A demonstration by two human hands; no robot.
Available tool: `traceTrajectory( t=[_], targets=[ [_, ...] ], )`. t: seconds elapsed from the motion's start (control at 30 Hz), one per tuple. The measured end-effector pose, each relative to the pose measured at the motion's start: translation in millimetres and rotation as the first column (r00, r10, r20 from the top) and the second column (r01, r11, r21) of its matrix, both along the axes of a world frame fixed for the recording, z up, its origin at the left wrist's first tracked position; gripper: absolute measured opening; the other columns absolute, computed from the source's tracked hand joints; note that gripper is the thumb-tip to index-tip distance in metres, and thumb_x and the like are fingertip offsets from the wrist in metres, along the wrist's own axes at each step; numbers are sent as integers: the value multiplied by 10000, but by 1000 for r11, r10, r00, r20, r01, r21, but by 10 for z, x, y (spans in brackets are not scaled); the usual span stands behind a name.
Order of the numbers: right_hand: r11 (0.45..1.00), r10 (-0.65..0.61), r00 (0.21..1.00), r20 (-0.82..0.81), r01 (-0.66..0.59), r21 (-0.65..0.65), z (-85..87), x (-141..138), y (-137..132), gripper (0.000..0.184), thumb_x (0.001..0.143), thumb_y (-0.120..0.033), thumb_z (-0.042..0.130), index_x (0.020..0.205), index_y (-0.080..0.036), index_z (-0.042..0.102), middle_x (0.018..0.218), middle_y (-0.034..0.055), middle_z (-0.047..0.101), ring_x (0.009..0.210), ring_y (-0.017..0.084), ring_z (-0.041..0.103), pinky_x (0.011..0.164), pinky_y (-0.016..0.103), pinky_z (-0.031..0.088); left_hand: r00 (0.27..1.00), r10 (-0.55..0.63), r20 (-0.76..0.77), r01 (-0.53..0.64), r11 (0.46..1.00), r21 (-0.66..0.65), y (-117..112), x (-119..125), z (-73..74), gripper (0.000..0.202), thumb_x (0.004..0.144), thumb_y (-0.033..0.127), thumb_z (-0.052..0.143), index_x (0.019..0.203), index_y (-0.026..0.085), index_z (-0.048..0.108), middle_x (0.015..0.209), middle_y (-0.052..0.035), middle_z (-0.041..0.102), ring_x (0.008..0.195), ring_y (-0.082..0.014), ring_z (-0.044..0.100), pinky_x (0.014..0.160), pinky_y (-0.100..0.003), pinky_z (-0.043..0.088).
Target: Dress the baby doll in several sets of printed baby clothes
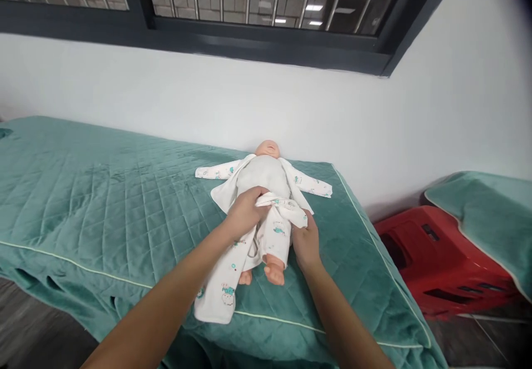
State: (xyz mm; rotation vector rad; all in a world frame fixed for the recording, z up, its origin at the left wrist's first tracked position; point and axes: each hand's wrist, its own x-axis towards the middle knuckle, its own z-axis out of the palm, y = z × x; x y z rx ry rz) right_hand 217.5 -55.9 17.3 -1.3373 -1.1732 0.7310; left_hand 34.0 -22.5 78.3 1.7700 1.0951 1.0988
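Note:
A baby doll (269, 273) lies on its back, head toward the wall, in an open white patterned jacket (312, 184) with its sleeves spread out. White printed baby trousers (277, 230) are partly on it; one leg covers the doll's leg, with the foot sticking out. The other trouser leg (218, 297) lies flat beside it, toward the bed's front edge. My left hand (247, 211) pinches the waistband at the doll's belly. At the other side of the waist, my right hand (306, 239) grips the trousers' bunched edge, its fingertips partly hidden by cloth.
The doll rests on a green quilted bedcover (137, 208) with pale piping. A white wall (166, 92) and a dark window frame (266, 47) with metal bars stand behind. To the right is a red plastic stool (444, 258) partly under another green cover (490, 214).

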Motion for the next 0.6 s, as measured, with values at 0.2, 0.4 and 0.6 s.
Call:
traceTrajectory(
  t=[0.2, 0.4, 0.6],
  targets=[
    [985, 124, 966, 226, -148, 90, 192, -84, -48, 394, 750, -279, 686, 1128, -226, 591, 1148, 67, 622, 1076, 245, 562, 959, 378, 440, 905, 53, 423, 81, 953, -293, -25, -230, -248, 309, 696, 297, 756, 956, 164, 654, 886, 0, 658, 852, -178, 598, 779, -255, 440],
    [729, 675, 580, 456, -621, -289, 863, -264, 235, 436, 788, -483, 716, 1162, -274, 637, 1133, 29, 670, 1023, 258, 609, 871, 369, 464, 747, 89, 659, 182, 926, -332, -27, -291, -467, 327, 666, 308, 813, 916, 162, 662, 792, 4, 657, 708, -134, 592, 669, -221, 443],
    [515, 849, 527, 53, -800, -308, 773, -272, 686, 284, 833, -460, 677, 902, -185, 698, 868, 27, 711, 815, 209, 646, 727, 306, 477, 706, -32, 708, 335, 896, -293, 21, -326, -465, 334, 729, 340, 781, 981, 158, 659, 821, -27, 671, 737, -152, 613, 694, -234, 450]
  ],
)
